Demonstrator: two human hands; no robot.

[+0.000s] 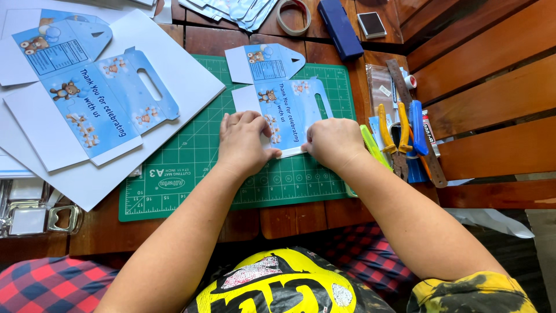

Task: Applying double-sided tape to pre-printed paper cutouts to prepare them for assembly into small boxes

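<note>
A cut-out blue paper box template (289, 98) with teddy bear pictures and a handle slot lies flat on the green cutting mat (191, 156). My left hand (243, 142) presses on its lower left part, fingers curled over the paper. My right hand (333, 142) pinches the lower white flap at the bottom edge. Both hands hold the template against the mat, close together.
A larger uncut printed sheet (92, 87) with the same box design lies at left over white paper. Scissors with yellow handles (394, 130), a blue cutter (417, 124) and a ruler (414, 116) lie at right. A tape roll (293, 16) and a dark blue box (340, 28) sit at the far edge. Metal bottle openers (61, 219) lie lower left.
</note>
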